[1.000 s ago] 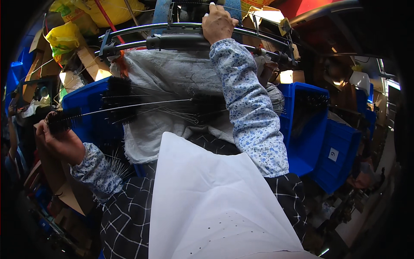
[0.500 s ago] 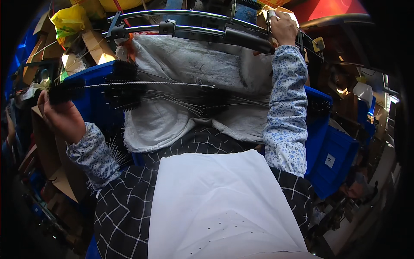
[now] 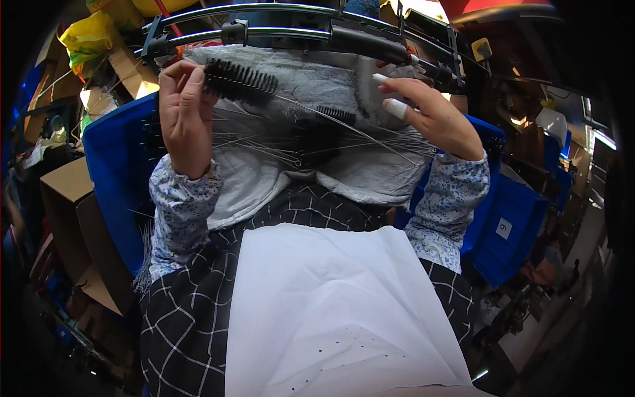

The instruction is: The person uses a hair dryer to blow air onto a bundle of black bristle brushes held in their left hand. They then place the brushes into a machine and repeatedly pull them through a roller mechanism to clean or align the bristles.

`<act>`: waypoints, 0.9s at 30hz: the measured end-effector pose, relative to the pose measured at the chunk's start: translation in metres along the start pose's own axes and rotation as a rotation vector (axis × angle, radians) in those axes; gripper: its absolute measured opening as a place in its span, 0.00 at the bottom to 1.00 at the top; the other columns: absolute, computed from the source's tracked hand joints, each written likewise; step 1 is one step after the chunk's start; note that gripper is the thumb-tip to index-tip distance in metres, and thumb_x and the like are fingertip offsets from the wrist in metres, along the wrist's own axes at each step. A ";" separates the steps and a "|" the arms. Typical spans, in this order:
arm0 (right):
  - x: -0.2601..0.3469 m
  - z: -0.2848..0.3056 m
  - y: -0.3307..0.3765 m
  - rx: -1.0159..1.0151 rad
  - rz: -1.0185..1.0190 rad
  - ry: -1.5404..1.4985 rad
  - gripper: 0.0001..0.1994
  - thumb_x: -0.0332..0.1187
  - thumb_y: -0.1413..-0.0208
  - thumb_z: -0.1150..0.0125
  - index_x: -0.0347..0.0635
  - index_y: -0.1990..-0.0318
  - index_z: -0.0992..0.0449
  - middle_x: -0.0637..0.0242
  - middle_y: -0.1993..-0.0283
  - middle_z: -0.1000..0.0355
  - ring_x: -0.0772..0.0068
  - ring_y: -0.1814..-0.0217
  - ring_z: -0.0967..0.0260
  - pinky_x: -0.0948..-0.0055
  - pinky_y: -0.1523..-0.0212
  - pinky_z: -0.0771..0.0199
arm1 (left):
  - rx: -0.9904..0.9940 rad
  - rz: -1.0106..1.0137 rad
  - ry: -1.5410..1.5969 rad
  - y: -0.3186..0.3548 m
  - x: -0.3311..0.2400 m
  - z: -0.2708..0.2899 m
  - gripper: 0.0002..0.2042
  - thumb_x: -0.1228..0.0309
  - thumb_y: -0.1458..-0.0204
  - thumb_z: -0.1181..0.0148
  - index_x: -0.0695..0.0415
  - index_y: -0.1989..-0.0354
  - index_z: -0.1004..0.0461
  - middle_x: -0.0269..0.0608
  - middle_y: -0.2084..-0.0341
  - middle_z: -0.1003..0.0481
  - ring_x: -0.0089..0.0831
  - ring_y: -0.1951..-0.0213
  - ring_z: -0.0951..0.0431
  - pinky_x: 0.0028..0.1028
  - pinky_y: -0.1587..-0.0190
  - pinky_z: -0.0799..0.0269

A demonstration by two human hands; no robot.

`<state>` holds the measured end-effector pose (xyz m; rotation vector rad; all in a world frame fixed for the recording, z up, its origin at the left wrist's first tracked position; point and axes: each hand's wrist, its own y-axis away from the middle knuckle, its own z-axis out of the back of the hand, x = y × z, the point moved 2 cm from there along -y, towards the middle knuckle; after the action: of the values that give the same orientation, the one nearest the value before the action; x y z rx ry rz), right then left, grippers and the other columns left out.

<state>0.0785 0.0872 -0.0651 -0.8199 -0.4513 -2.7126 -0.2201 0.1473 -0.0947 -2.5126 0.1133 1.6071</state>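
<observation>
My left hand [image 3: 187, 122], raised above the left side of the grey cloth, pinches the bristled end of a black wire brush [image 3: 241, 83]. The brush's twisted wire stem slants down to the right, its tip ending below my right hand [image 3: 443, 119]. That hand has its thumb and fingers apart with nothing between them; white tape wraps two of its fingertips. Beneath lie more wire brushes [image 3: 324, 135] with dark bristles and thin wire stems, spread over the grey cloth [image 3: 251, 178] on my lap.
A machine with metal rods [image 3: 278, 33] runs across the far side, with a black cylinder [image 3: 367, 45] on it. Blue bins stand at left [image 3: 112, 159] and right [image 3: 509, 231]. An open cardboard box [image 3: 69, 178] is at far left, a yellow bag [image 3: 89, 40] behind.
My left hand has moved right and inward with the brush, which now slants downward. My right hand has left the machine at the far right and come nearer, its fingers apart.
</observation>
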 end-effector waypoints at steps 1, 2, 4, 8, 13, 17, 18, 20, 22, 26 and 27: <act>0.011 -0.020 -0.011 0.032 0.072 -0.133 0.19 0.36 0.46 0.55 0.38 0.48 0.40 0.57 0.58 0.34 0.62 0.54 0.37 0.72 0.53 0.39 | 0.023 0.023 -0.007 0.004 0.014 -0.012 0.07 0.73 0.46 0.58 0.59 0.60 0.40 0.35 0.68 0.34 0.19 0.66 0.32 0.18 0.64 0.36; 0.031 -0.034 -0.019 0.027 0.105 -0.225 0.17 0.37 0.45 0.57 0.37 0.50 0.38 0.58 0.61 0.33 0.63 0.58 0.35 0.71 0.57 0.37 | 0.042 0.057 -0.047 0.008 0.026 -0.023 0.06 0.73 0.46 0.58 0.59 0.61 0.41 0.35 0.68 0.34 0.18 0.67 0.32 0.16 0.65 0.36; 0.063 -0.054 -0.034 -0.029 -0.028 -0.573 0.16 0.39 0.44 0.59 0.36 0.55 0.37 0.60 0.71 0.32 0.64 0.69 0.34 0.70 0.66 0.36 | 0.089 0.054 -0.119 0.016 0.031 -0.036 0.08 0.70 0.45 0.59 0.59 0.60 0.42 0.36 0.68 0.33 0.18 0.68 0.32 0.15 0.66 0.36; 0.042 -0.046 -0.059 -0.466 -0.016 -0.170 0.11 0.36 0.49 0.52 0.44 0.60 0.30 0.53 0.72 0.30 0.54 0.70 0.31 0.63 0.69 0.32 | 0.061 0.018 -0.445 0.025 0.006 0.005 0.12 0.65 0.44 0.63 0.61 0.59 0.43 0.39 0.69 0.32 0.19 0.73 0.31 0.17 0.67 0.35; -0.064 -0.003 -0.104 -0.928 -0.249 0.428 0.12 0.38 0.51 0.50 0.49 0.60 0.26 0.65 0.70 0.28 0.62 0.64 0.34 0.64 0.61 0.35 | -0.037 -0.118 -1.586 0.036 -0.015 0.098 0.10 0.68 0.48 0.53 0.62 0.64 0.34 0.41 0.75 0.33 0.30 0.72 0.33 0.26 0.68 0.37; -0.062 0.005 -0.118 -0.846 -0.324 0.487 0.12 0.37 0.53 0.50 0.48 0.61 0.27 0.63 0.66 0.30 0.61 0.62 0.36 0.61 0.61 0.39 | -0.032 0.134 -1.449 0.044 -0.006 0.116 0.10 0.67 0.49 0.51 0.63 0.68 0.32 0.40 0.75 0.33 0.29 0.72 0.33 0.25 0.69 0.37; -0.061 0.004 -0.121 -0.848 -0.330 0.454 0.11 0.36 0.54 0.50 0.48 0.62 0.27 0.64 0.67 0.30 0.60 0.61 0.36 0.60 0.61 0.41 | -0.081 0.175 -1.385 0.045 -0.005 0.116 0.10 0.67 0.50 0.50 0.63 0.69 0.32 0.40 0.76 0.33 0.28 0.73 0.33 0.25 0.69 0.37; -0.063 0.003 -0.124 -0.893 -0.307 0.459 0.10 0.36 0.54 0.50 0.51 0.64 0.26 0.64 0.71 0.30 0.60 0.62 0.37 0.61 0.62 0.41 | -0.196 0.191 -1.280 0.042 -0.003 0.115 0.11 0.67 0.50 0.49 0.63 0.69 0.32 0.38 0.78 0.33 0.26 0.75 0.34 0.23 0.70 0.38; -0.066 0.005 -0.122 -0.912 -0.275 0.489 0.09 0.36 0.55 0.49 0.52 0.65 0.26 0.65 0.73 0.30 0.60 0.63 0.37 0.61 0.62 0.41 | -0.219 0.183 -1.285 0.038 0.004 0.120 0.11 0.67 0.51 0.48 0.64 0.69 0.32 0.36 0.81 0.34 0.22 0.77 0.35 0.20 0.73 0.39; -0.075 0.001 -0.130 -0.897 -0.189 0.469 0.10 0.35 0.56 0.49 0.53 0.64 0.26 0.66 0.73 0.31 0.61 0.63 0.37 0.61 0.62 0.42 | -0.142 0.202 -1.210 0.037 0.006 0.123 0.10 0.66 0.50 0.49 0.63 0.72 0.33 0.31 0.81 0.36 0.18 0.78 0.38 0.17 0.74 0.41; -0.077 0.000 -0.131 -0.888 -0.183 0.457 0.10 0.35 0.56 0.49 0.53 0.64 0.26 0.66 0.73 0.31 0.61 0.63 0.37 0.61 0.62 0.42 | -0.140 0.239 -1.154 0.037 0.003 0.121 0.10 0.66 0.49 0.50 0.62 0.72 0.33 0.30 0.81 0.37 0.17 0.77 0.40 0.16 0.74 0.42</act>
<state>0.0951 0.2199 -0.1370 -0.2813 0.8654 -3.1109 -0.3326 0.1314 -0.1505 -1.2965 0.1535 2.9236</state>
